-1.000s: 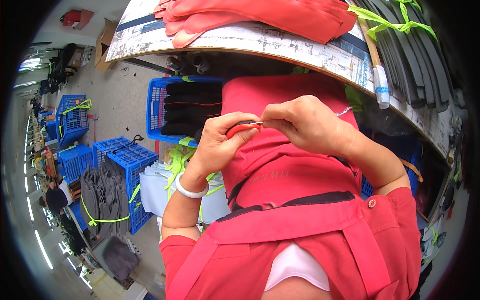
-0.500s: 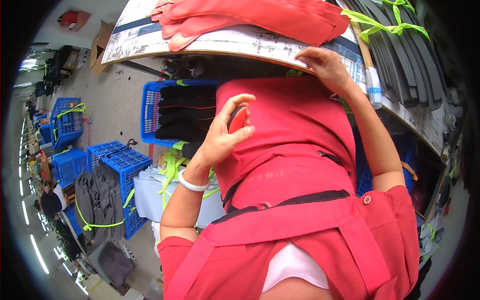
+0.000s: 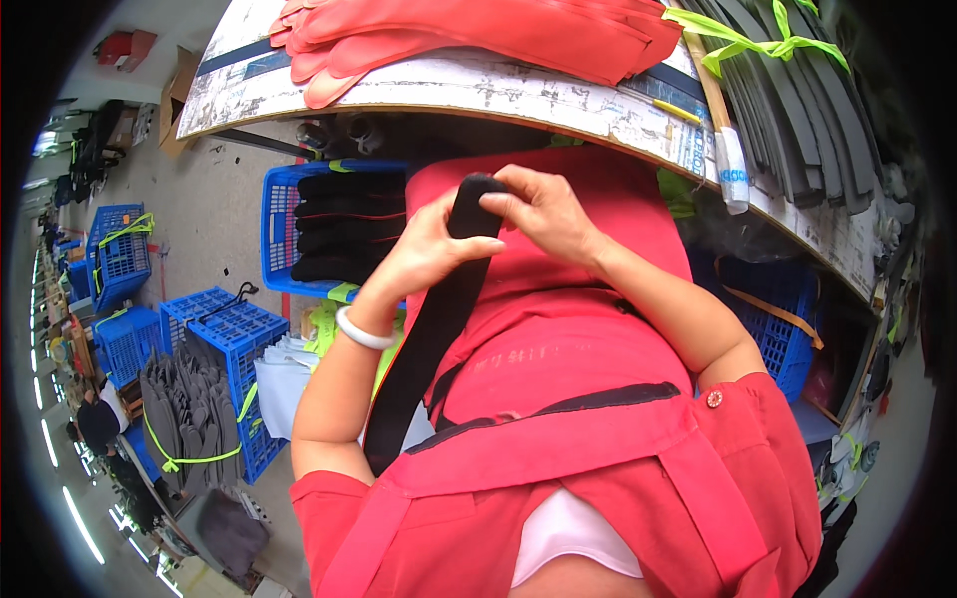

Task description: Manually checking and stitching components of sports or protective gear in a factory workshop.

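Observation:
A long black strip (image 3: 431,329), with a thin red line at its edge, slants down across the left side of my red apron (image 3: 578,259). My left hand (image 3: 424,244) is closed round it near the top, with the thumb lying across it. At the strip's upper end, my right hand (image 3: 543,209) pinches the edge between thumb and fingers. Similar black pieces (image 3: 349,234) with thin red lines lie stacked in a blue crate (image 3: 271,227) beyond my left hand.
Red flat pieces (image 3: 478,35) are piled on the worn white table (image 3: 449,92) ahead. A yellow pen (image 3: 678,111) and tied dark grey strips (image 3: 788,120) lie to the right. At left stand another blue crate (image 3: 249,344) and a tied grey bundle (image 3: 184,409).
My right hand has moved from the table edge to the strip and grips its upper end. The black strip now shows at length. My left hand has shifted slightly.

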Demonstrator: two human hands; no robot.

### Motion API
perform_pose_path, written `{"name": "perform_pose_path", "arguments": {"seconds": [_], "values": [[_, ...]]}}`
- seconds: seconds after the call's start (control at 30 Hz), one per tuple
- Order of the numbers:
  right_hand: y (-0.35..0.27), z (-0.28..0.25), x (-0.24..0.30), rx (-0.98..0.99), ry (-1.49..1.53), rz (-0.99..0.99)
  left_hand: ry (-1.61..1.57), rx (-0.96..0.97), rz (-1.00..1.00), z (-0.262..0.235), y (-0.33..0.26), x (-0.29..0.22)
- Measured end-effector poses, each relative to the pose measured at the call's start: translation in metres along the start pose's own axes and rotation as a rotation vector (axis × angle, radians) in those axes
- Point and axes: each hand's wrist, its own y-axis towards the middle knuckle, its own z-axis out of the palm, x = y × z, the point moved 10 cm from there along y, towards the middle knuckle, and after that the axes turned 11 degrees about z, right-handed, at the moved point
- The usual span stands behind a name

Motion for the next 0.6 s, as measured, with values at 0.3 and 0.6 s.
{"name": "perform_pose_path", "arguments": {"seconds": [0.3,0.6], "values": [[0.053,-0.004,0.004,-0.116,-0.339,-0.161,-0.481,0.008,-0.328,0.022,-0.038,0.051],[0.006,0.123,-0.018,0.660,0.114,0.390,-0.560,-0.617,-0.198,-0.170,-0.036,0.074]]}}
